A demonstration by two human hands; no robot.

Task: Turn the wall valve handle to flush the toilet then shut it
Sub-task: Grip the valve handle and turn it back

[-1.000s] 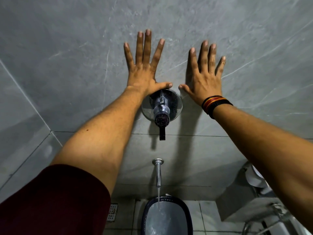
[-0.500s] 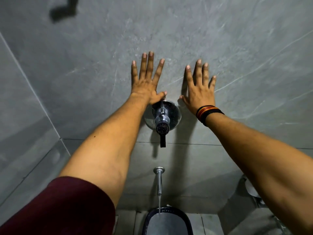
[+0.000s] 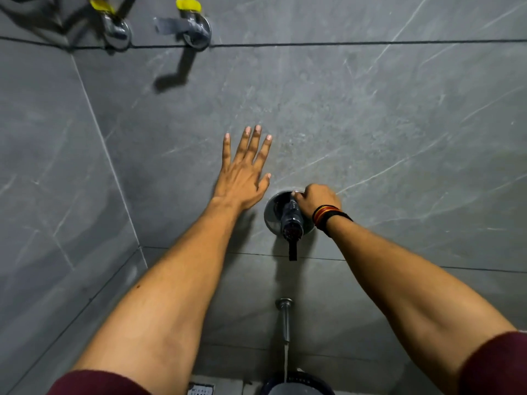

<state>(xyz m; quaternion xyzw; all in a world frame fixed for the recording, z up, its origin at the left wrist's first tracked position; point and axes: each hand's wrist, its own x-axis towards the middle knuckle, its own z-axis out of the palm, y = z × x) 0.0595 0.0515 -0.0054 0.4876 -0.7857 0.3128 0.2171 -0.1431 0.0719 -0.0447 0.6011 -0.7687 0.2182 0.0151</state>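
A chrome wall valve [image 3: 291,220] on a round plate sits in the grey tiled wall, with a dark lever hanging down from its front. My right hand [image 3: 315,201], with a red and black wristband, is closed on the upper part of the valve handle. My left hand [image 3: 243,172] lies flat on the wall just left of the valve, fingers spread. Below the valve a chrome spout [image 3: 284,317] lets a thin stream of water fall into the dark-rimmed toilet bowl [image 3: 296,386].
Two chrome taps [image 3: 196,27] with yellow tape stick out of the wall at the top left. A floor drain grate [image 3: 199,390] lies left of the bowl. A side wall meets the tiled wall on the left.
My right hand left the wall and closed on the valve handle. The view tilted up, so the two upper taps came into sight and the bowl dropped to the bottom edge.
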